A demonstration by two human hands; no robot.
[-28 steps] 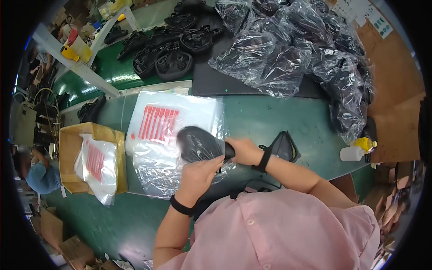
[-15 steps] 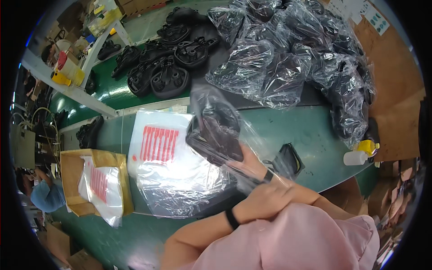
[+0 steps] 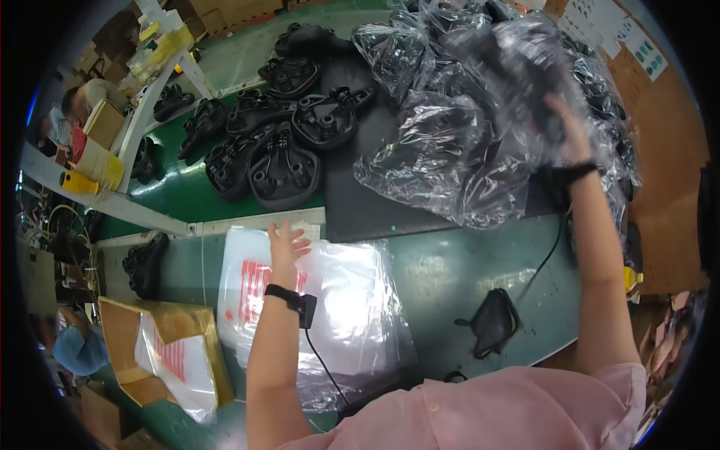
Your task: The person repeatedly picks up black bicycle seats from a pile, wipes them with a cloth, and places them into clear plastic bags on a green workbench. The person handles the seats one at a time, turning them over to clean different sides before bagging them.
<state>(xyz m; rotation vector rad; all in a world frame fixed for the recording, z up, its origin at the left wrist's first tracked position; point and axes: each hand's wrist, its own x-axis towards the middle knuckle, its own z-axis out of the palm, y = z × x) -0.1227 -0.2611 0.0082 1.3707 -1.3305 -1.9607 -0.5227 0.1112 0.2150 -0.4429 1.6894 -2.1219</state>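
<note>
My right hand (image 3: 571, 133), smeared by motion, reaches to the far right and grips a black bicycle saddle in a clear plastic bag (image 3: 531, 69). That saddle is blurred too, over a heap of other bagged saddles (image 3: 431, 150); whether it touches them I cannot tell. My left hand (image 3: 285, 249) holds nothing, its fingers spread, above the far part of a stack of clear plastic bags (image 3: 352, 292) with red print. Both wrists wear black bands, and a thin cable hangs from each.
Several bare black saddles (image 3: 285, 169) lie upside down at the far left-centre, beside a black mat (image 3: 352, 202). An open cardboard box (image 3: 120, 319) with more bags stands left. A small black pouch (image 3: 496, 322) lies right of the stack. A white frame (image 3: 146, 214) rises at left.
My right hand has carried the bagged saddle from above the bag stack to the heap at far right. My left hand has left the right forearm and moved left over the stack, fingers spread.
</note>
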